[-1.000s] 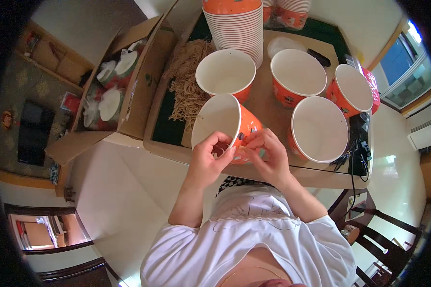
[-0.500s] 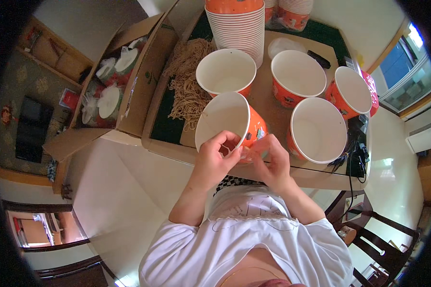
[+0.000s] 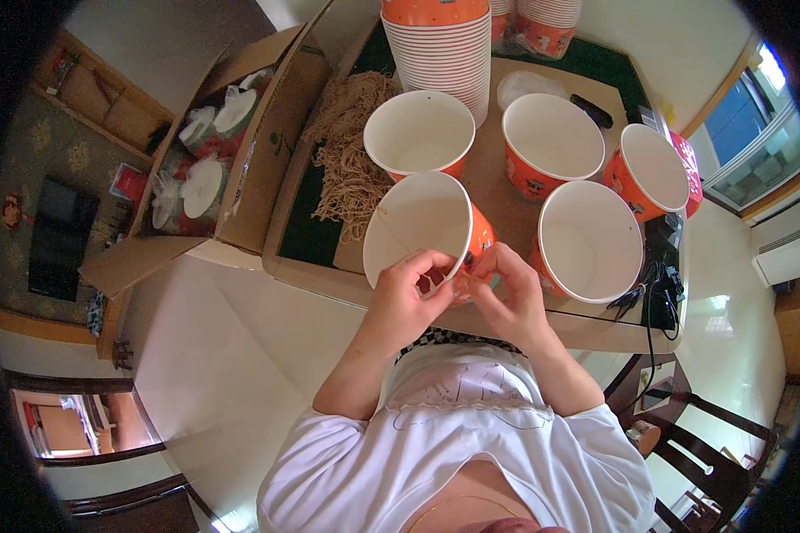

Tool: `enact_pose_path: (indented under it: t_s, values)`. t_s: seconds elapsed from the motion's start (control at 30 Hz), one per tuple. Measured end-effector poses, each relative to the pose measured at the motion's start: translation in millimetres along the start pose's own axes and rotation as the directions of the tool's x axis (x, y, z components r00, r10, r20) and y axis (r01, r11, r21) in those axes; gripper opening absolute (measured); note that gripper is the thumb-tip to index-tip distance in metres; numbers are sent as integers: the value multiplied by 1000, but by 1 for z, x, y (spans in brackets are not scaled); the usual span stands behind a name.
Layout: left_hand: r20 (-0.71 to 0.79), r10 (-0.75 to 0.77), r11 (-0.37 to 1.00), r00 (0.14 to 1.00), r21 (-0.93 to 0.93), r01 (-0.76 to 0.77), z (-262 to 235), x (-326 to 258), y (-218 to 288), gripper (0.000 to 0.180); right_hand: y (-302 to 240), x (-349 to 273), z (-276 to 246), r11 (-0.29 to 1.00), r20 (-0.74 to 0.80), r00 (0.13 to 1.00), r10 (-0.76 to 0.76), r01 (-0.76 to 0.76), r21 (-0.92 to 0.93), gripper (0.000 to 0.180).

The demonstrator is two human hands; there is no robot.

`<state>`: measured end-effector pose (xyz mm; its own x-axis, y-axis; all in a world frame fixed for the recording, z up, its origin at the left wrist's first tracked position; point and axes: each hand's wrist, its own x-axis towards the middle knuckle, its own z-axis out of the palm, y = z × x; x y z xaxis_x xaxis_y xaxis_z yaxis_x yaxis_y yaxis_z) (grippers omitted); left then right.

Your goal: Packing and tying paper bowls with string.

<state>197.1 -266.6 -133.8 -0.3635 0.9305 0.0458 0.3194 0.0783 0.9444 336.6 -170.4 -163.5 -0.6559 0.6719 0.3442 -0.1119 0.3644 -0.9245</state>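
The orange bucket (image 3: 418,218) tilts mouth-to-ten, base-to-four o'clock; left hand (image 3: 403,298) grips its five-o'clock rim, right hand (image 3: 516,291) curls inward (finger grip: can't tell).

The left forearm (image 3: 358,369) and right forearm (image 3: 567,373) extend forward from the bent elbows and angle inward. The left hand (image 3: 407,298) and right hand (image 3: 514,295) sit close together ahead of the torso, backs facing mostly up. On each hand, thumb and forefinger curve toward each other, tips directed at the opposite hand. Fingertip contact is too small to verify.
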Motion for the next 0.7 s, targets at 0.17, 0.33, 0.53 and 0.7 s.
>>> enact_pose_path:
  t_s: [0.17,0.33,0.53,0.7]
  values:
    - [-8,10,1000,1000,24,-10,2,0,4,15,2,2,0,1000,-1,1000,17,-17,1,8]
    - [-5,33,999,999,39,-33,3,0,2,16,1,2,-1,1000,-7,1000,15,-15,5,8]
    - [10,34,999,999,36,-35,8,0,0,15,4,2,-2,1000,9,1000,29,-29,7,8]
    - [17,103,994,994,45,-104,9,2,3,14,8,1,-2,995,4,996,92,-92,44,8]
